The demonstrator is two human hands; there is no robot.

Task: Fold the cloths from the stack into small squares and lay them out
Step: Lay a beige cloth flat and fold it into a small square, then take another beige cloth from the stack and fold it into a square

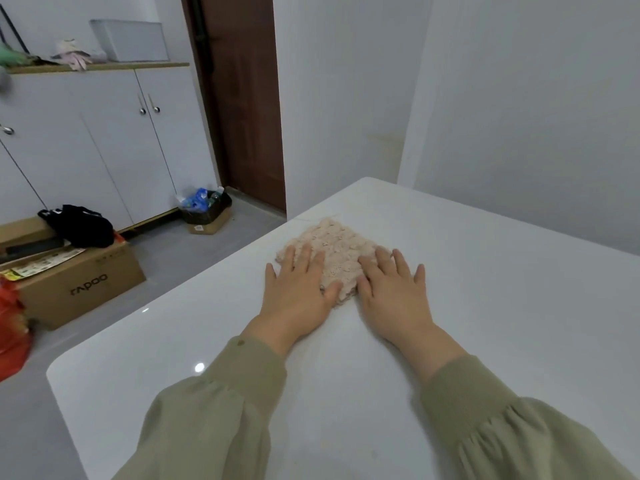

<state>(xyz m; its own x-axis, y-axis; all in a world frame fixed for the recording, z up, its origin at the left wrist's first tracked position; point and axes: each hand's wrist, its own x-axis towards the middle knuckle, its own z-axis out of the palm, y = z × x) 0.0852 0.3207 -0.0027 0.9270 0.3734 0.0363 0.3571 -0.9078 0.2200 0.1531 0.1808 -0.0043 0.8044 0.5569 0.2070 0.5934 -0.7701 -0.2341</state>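
Brand word "rapoo" showing in dark lowercase letters on side of big cardboard box [86, 289], left of frame, a bit below middle; letters climbing slightly toward right, first letter looking broken, like stylised logo. Printed sheet [45, 263] lying on top of same box, carrying yellow and green print, words coming out too small and blurred for reading. White label [199, 228] sitting on front of small cardboard box [211, 225], centre-left of frame, on floor near brown door [242, 98]; its text also too small for reading.
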